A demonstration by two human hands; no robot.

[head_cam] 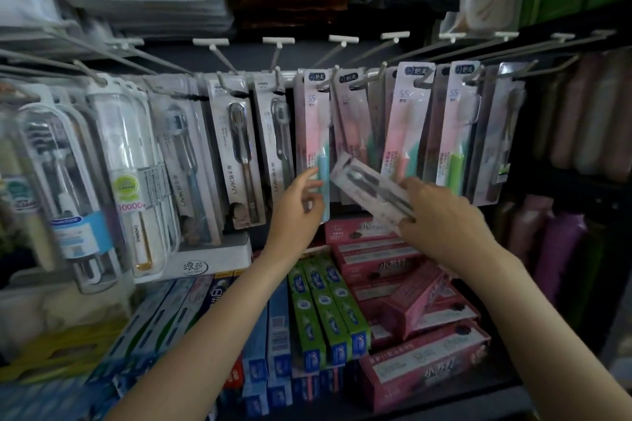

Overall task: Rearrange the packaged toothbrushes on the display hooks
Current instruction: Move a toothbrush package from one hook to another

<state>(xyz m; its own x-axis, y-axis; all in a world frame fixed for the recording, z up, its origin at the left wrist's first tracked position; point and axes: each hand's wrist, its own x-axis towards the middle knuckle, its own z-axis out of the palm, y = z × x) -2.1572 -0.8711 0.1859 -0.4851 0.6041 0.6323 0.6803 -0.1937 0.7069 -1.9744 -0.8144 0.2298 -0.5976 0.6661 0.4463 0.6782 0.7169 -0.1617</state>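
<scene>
A: Right hand (441,215) grips a loose toothbrush pack (371,190) by its lower end, tilted, off any hook, in front of the pink hanging packs (403,123). Left hand (297,205) holds nothing, fingers loose, tips at the lower edge of the pink-and-teal pack (316,133).

B: Risks?

A: Pack is held far from its hang hole; the top end is motion-blurred. Threading it onto a hook (422,80) with that grip looks imprecise. It could miss and knock neighbours off.

B: And if it drops?

A: It likely lands on the toothpaste boxes (325,311) stacked on the shelf below, maybe slips between them.

B: Left hand a hazard?

A: Possibly. Nudging that pack could swing it forward along its hook. Steadying it would help instead.
</scene>
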